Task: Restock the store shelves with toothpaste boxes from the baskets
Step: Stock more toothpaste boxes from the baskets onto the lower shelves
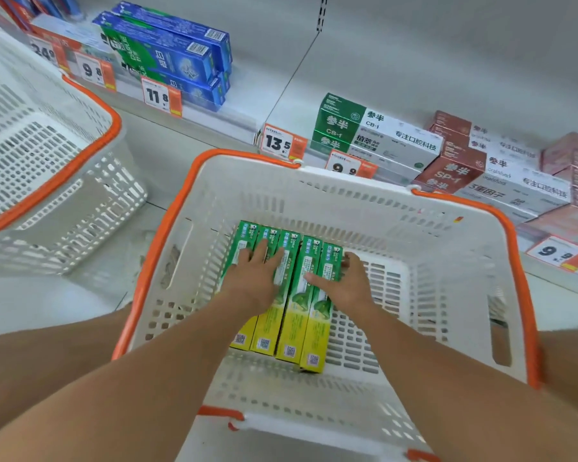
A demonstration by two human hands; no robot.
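The shelves [281, 105] are carrying blue boxes [167, 51] to the left of the divider and green-and-white boxes [374, 138] to the right, with a bare stretch lying between the two stocks. The nearer basket [464, 248] is sitting in front of it, holding a row of green-and-yellow toothpaste boxes [294, 315] packed side by side on its slotted floor; a second basket [80, 151] is standing to the left. Both hands are reaching into the nearer one: the left hand [252, 275] is lying flat with fingers spread across the left boxes, and the right hand [344, 278] is curling over the outer edge of the rightmost box, thumb pressing on its top. Squeezed as a bundle, the middle boxes are likely to slip out, since only sideways pressure is holding them. The thin card may be denting under the thumb, and a tilted bundle risks catching the basket's wall on the way up.
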